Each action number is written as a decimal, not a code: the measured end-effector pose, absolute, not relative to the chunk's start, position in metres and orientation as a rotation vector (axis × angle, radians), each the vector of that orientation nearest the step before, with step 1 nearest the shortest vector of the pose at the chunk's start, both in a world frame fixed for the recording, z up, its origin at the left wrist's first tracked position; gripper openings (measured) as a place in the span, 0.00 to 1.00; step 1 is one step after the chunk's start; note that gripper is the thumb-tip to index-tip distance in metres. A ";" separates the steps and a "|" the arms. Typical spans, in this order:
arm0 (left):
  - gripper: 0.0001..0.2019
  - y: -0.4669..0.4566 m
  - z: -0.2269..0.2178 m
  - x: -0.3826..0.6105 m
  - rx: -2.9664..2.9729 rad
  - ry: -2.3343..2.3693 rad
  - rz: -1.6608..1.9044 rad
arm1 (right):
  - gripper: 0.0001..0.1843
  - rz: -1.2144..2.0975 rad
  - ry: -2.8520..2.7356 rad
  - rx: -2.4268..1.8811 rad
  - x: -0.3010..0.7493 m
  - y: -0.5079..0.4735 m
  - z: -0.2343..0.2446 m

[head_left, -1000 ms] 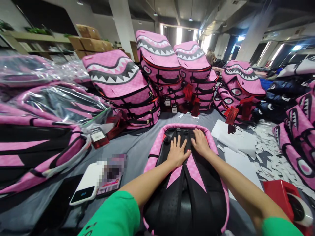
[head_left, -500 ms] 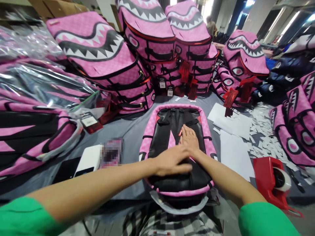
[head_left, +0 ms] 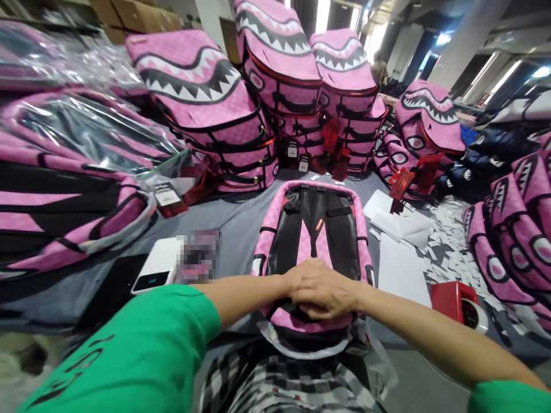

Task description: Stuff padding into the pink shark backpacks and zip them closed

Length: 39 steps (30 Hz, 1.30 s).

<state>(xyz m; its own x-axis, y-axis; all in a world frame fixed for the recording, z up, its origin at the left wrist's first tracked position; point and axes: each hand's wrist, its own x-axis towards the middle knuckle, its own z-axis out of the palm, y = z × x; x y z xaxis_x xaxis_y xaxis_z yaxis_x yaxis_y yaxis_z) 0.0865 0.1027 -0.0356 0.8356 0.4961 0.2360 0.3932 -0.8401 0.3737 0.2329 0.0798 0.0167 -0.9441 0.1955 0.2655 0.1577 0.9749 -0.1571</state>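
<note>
A pink backpack [head_left: 313, 229] lies back side up on the grey table [head_left: 232, 223], its black straps facing me. Both my hands rest stacked on its near end. My left hand [head_left: 306, 272] reaches in from the left. My right hand [head_left: 331, 298] lies against it, fingers stretched flat and pointing left. Neither hand grips anything. They press down on the bag. A clear plastic bag edge [head_left: 275, 339] shows just below the backpack's near end.
Stacks of pink shark-mouth backpacks [head_left: 202, 97] ring the table; bagged ones [head_left: 81, 143] lie left. A white device [head_left: 155, 272] sits left of the backpack, white sheets [head_left: 402, 269] and paper scraps [head_left: 451, 241] lie right, with a red tape dispenser [head_left: 457, 299]. A person [head_left: 379, 62] stands far back.
Both hands slid from the far end of the backpack down its straps to the near end and now lie stacked. The view has shifted slightly.
</note>
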 end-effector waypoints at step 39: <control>0.44 0.182 -0.009 0.074 2.788 1.390 0.503 | 0.33 0.414 -1.960 -1.600 0.273 0.157 -0.007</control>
